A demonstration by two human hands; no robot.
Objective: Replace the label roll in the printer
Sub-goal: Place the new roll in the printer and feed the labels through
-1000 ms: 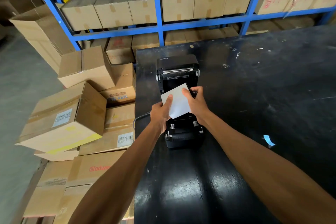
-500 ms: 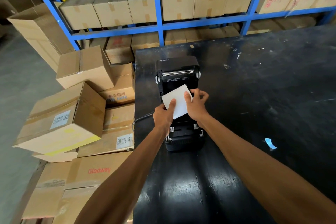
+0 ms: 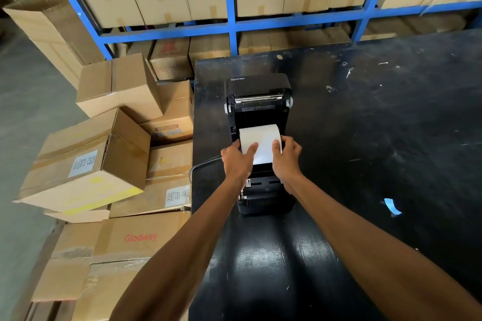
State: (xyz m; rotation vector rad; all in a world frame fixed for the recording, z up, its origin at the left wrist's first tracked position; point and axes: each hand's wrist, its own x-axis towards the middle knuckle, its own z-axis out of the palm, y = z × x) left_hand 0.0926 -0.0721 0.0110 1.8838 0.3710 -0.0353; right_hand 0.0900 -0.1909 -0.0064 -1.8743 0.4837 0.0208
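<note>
Blue steel racking stacked with taped cardboard cartons (image 3: 156, 0) is seen behind a scuffed black table (image 3: 391, 125), where an open black plastic printer (image 3: 260, 101) is being loaded. The white label roll (image 3: 260, 135), a smooth matte cylinder with its axis lying left to right, is seated in the printer's bay, just beyond the fingertips. Its loose paper tail is pinned flat by the left hand (image 3: 238, 157) and the right hand (image 3: 287, 156), thumbs pressed on top, equally near; the tail is judged ready to be drawn toward the front slot.
</note>
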